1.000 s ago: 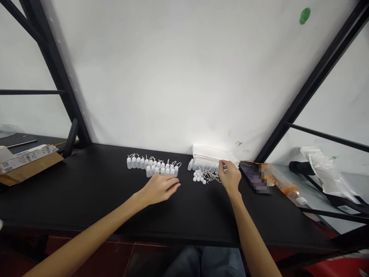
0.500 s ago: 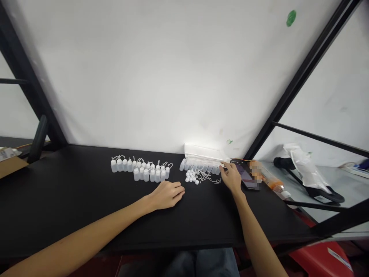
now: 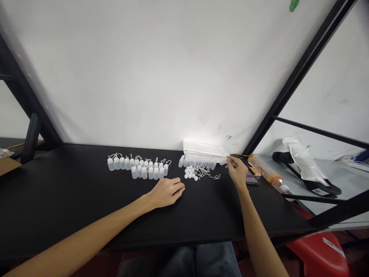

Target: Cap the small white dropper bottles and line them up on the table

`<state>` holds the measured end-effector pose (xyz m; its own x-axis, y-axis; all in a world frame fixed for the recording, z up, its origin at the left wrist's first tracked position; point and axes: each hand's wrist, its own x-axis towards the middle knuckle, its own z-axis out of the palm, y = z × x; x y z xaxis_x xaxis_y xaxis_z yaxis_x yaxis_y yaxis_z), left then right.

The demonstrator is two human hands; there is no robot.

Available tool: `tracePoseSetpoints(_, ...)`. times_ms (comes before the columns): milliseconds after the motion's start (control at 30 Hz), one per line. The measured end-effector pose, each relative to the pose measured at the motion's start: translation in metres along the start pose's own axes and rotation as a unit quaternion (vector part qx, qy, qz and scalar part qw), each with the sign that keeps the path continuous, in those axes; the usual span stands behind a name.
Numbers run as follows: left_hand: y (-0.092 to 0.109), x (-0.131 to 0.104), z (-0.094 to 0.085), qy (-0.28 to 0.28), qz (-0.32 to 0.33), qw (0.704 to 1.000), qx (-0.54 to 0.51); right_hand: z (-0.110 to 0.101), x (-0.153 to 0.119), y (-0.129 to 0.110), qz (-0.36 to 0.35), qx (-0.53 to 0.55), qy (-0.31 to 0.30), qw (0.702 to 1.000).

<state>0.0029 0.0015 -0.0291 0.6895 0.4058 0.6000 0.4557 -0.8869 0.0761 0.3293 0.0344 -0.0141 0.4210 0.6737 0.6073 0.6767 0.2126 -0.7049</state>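
My left hand [image 3: 168, 191] lies palm down on the black table [image 3: 86, 207], fingers curled together, with nothing seen in them. Just beyond it stand rows of small translucent squeeze bottles [image 3: 144, 172] with white caps and thin bent tubes. At the right, my right hand [image 3: 238, 171] pinches the near right corner of a stack of flat white sheets [image 3: 201, 147]; the fingertips are partly hidden. Several uncapped-looking bottles [image 3: 208, 164] sit along the stack's front edge. Before them lie a cluster of small white caps [image 3: 189, 173] and loose bent tubes [image 3: 206, 172].
A phone [image 3: 251, 178] and an orange-labelled drink bottle [image 3: 269, 175] lie right of my right hand. Past the black frame [image 3: 288, 102], a shelf holds a black item with a clear plastic packet [image 3: 305, 159]. A cardboard box [image 3: 7, 164] is at far left; a red stool [image 3: 319, 254] stands below right.
My right hand has shifted slightly right along the stack, and more of the bottles at its front edge now show. My left hand stays in place. The view has tilted a little.
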Motion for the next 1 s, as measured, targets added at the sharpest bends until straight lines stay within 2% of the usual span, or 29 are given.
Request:
tracePoseSetpoints(67, 0.002, 0.001, -0.001, 0.015, -0.018, 0.999, -0.024, 0.0, -0.001, -0.01, 0.044, 0.082, 0.016, 0.996)
tracePoseSetpoints(133, 0.005, 0.003, -0.001, 0.038, -0.046, 0.996, -0.069, 0.001, -0.004, -0.023, 0.07, 0.169, 0.004, 0.983)
tracePoseSetpoints(200, 0.008, 0.006, -0.001, 0.059, -0.085, 0.988, -0.116, 0.004, -0.011, -0.039, 0.069, 0.231, -0.043, 0.97)
tracePoseSetpoints(267, 0.011, 0.008, -0.002, 0.077, -0.133, 0.977, -0.15, 0.009, -0.022, -0.055, 0.056, 0.254, -0.163, 0.952)
tracePoseSetpoints(367, 0.013, 0.011, -0.003, 0.081, -0.197, 0.957, -0.197, 0.019, -0.042, -0.08, 0.041, 0.264, -0.341, 0.902)
tracePoseSetpoints(433, 0.012, 0.011, -0.002, 0.068, -0.206, 0.952, -0.215, 0.026, -0.053, -0.094, 0.035, 0.273, -0.418, 0.866)
tracePoseSetpoints(500, 0.011, 0.009, -0.001, 0.059, -0.198, 0.956, -0.208, 0.033, -0.059, -0.105, 0.028, 0.28, -0.453, 0.846)
tracePoseSetpoints(567, 0.011, 0.007, 0.0, 0.05, -0.188, 0.962, -0.193, 0.039, -0.059, -0.11, 0.022, 0.285, -0.463, 0.839)
tracePoseSetpoints(633, 0.01, 0.005, -0.001, 0.035, -0.189, 0.964, -0.185, 0.042, -0.051, -0.106, 0.026, 0.282, -0.439, 0.853)
tracePoseSetpoints(767, 0.007, 0.003, -0.005, 0.001, -0.211, 0.961, -0.177, 0.037, -0.026, -0.075, 0.025, 0.182, -0.28, 0.942)
tracePoseSetpoints(833, 0.006, 0.003, -0.007, -0.018, -0.219, 0.959, -0.179, 0.03, -0.016, -0.055, -0.007, 0.106, -0.227, 0.968)
tracePoseSetpoints(933, 0.005, 0.004, -0.009, -0.036, -0.223, 0.957, -0.182, 0.021, -0.009, -0.031, -0.067, 0.001, -0.199, 0.978)
tracePoseSetpoints(1000, 0.005, 0.005, -0.009, -0.047, -0.223, 0.957, -0.18, 0.018, -0.01, -0.022, -0.092, -0.054, -0.207, 0.972)
